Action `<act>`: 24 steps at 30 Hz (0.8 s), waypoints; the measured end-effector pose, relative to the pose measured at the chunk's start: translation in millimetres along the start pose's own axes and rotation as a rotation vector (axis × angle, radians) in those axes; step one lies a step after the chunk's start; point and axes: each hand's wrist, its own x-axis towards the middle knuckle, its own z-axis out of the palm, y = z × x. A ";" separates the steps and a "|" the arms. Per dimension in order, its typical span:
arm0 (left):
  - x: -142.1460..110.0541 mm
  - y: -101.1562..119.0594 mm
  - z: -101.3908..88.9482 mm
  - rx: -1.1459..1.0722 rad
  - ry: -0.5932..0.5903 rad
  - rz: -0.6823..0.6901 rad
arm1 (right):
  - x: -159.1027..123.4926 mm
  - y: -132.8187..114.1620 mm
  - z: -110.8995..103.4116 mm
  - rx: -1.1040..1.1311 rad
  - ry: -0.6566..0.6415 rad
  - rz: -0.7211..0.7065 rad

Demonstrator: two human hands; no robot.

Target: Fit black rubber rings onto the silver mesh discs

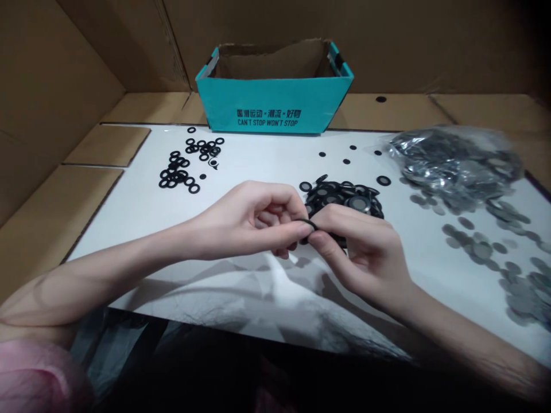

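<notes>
In front of the pile, my two hands meet with their fingertips around one thin black disc (pixel 307 222), seen nearly edge-on. My left hand (pixel 269 221) pinches it between thumb and index finger, the other fingers curled in. From the other side, my right hand (pixel 361 244) grips its edge between thumb and forefinger. Whether the centre of the disc is filled cannot be seen. Just behind the hands lies a heap of black-rimmed discs with grey centres (pixel 331 192), partly hidden by my right hand.
Loose black rings (pixel 175 172) lie at the left of the white board (pixel 253 155). A teal box (pixel 275 103) stands at the back. On the right are a clear plastic bag (pixel 456 160) of grey discs and scattered grey discs (pixel 480 249). Cardboard walls (pixel 365 34) surround the board.
</notes>
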 end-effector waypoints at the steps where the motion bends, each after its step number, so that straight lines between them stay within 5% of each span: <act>1: -0.1 -0.3 1.1 0.015 0.014 0.018 | 0.4 -0.1 -0.8 -0.012 0.010 0.000; 6: -1.3 0.5 2.4 0.166 0.047 0.099 | 2.2 -3.0 -3.7 -0.026 0.035 -0.019; 12: -2.1 4.0 -2.6 0.188 0.010 0.041 | 1.1 -5.9 1.1 0.045 0.098 0.003; 19: -0.4 3.7 -4.8 0.332 0.024 0.097 | 7.8 1.9 -8.0 0.010 -0.151 -0.068; 24: -1.3 3.8 -0.2 0.196 -0.026 0.062 | 6.5 3.6 -8.1 0.007 -0.095 -0.101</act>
